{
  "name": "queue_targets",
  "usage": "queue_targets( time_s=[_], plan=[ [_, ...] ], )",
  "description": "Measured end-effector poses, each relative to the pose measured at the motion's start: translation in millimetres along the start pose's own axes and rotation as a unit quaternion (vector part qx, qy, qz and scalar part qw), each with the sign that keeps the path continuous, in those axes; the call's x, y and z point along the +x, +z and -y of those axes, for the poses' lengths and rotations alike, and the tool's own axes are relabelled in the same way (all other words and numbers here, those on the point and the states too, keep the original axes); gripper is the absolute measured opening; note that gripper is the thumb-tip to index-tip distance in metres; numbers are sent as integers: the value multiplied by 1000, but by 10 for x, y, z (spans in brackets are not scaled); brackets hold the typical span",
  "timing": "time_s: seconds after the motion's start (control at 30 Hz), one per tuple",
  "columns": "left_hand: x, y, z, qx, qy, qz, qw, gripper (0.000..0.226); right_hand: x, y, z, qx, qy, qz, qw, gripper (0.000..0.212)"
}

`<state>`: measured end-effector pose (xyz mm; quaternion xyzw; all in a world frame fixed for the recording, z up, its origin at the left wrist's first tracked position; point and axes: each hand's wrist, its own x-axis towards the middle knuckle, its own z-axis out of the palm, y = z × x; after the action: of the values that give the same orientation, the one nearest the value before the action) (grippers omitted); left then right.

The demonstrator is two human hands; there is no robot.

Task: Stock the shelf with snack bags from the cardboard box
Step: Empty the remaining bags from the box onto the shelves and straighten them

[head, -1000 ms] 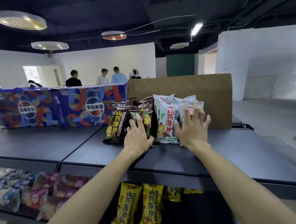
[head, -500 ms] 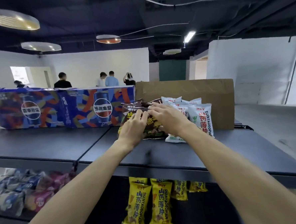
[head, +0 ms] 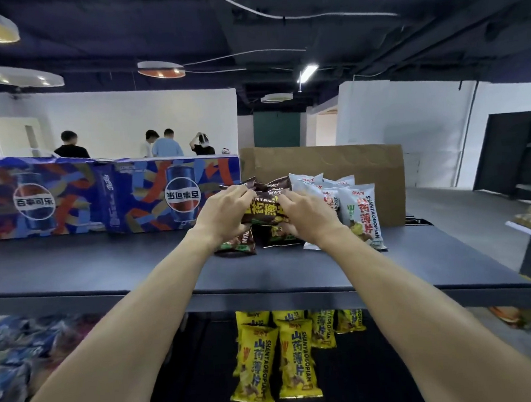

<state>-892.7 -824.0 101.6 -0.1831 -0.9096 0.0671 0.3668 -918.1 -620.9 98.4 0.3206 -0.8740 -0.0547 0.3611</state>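
On the dark top shelf (head: 137,264) stand several brown snack bags and, to their right, several white snack bags (head: 360,213). My left hand (head: 224,212) and my right hand (head: 305,214) both grip one brown snack bag (head: 266,211), held sideways just above the others. Behind the bags rises a cardboard box (head: 333,162). Yellow snack bags (head: 274,362) lie on the shelf below.
A long blue Pepsi carton (head: 71,200) sits at the back left of the top shelf. Mixed blurred bags (head: 15,356) fill the lower left shelf. Another dark shelf unit (head: 519,154) stands far right. Several people stand by the far wall.
My hands went from resting flat on the rows of bags to closing together on one brown bag, which is now lifted and turned sideways.
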Motion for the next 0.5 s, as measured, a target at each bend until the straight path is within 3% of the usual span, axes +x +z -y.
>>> queue_targets(
  time_s=[0.13, 0.3, 0.5],
  plan=[
    [19, -16, 85, -94, -68, -33, 993, 70, -4, -7, 120, 48, 102, -22, 993, 38],
    [32, -49, 131, -107, -96, -15, 990, 58, -50, 116, 319, 101, 262, -38, 959, 45],
    [-57, 151, 61, -78, -128, 28, 988, 56, -11, 364, 495, 104, 315, -7, 943, 66]
  ],
)
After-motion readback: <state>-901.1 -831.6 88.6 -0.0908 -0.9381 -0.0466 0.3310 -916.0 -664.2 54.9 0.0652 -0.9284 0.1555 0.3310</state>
